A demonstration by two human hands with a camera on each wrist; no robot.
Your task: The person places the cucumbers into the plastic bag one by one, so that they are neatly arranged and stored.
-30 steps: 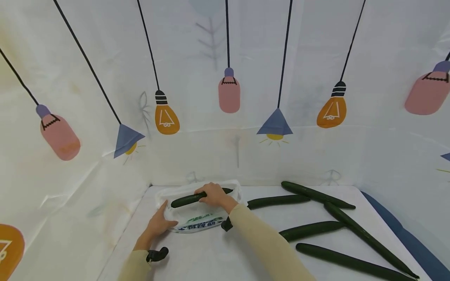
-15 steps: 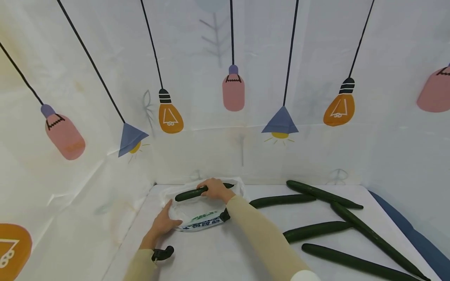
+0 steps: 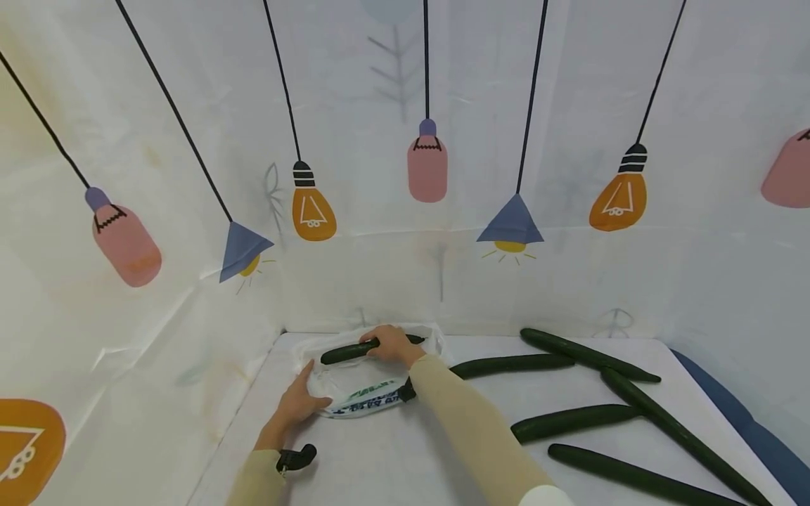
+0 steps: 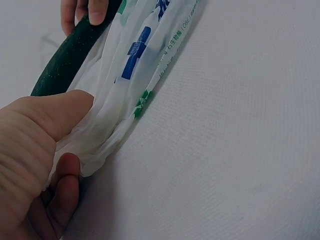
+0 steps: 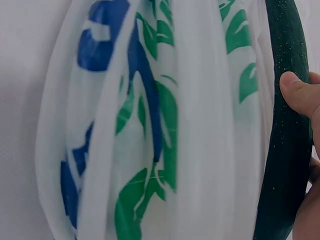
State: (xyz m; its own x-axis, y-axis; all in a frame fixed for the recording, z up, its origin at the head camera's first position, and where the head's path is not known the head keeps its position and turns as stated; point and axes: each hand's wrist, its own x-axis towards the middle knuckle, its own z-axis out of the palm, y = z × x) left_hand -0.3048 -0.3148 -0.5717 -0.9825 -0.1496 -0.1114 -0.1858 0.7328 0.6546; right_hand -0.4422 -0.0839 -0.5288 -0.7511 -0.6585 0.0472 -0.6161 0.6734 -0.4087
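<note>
A dark green cucumber (image 3: 346, 353) lies along the opening of a white plastic bag (image 3: 338, 383) printed in green and blue. My right hand (image 3: 389, 344) grips it from above near its middle. In the right wrist view, the thumb presses on the cucumber's skin (image 5: 287, 150) beside the bag's folds (image 5: 210, 130). My left hand (image 3: 297, 399) is at the bag's left end. Thumb and fingers pinch the gathered plastic there in the left wrist view, where the cucumber (image 4: 67, 62) passes just beyond the thumb.
Several more cucumbers lie on the white table to the right, among them a far one (image 3: 585, 355), a long slanting one (image 3: 683, 432) and a near one (image 3: 633, 474). A lamp-printed white sheet (image 3: 380, 281) hangs close behind the bag.
The cucumber's left end has shifted slightly back, away from the left fingertips, with the right hand still holding it. The whole view has drifted a little as the head turned.
</note>
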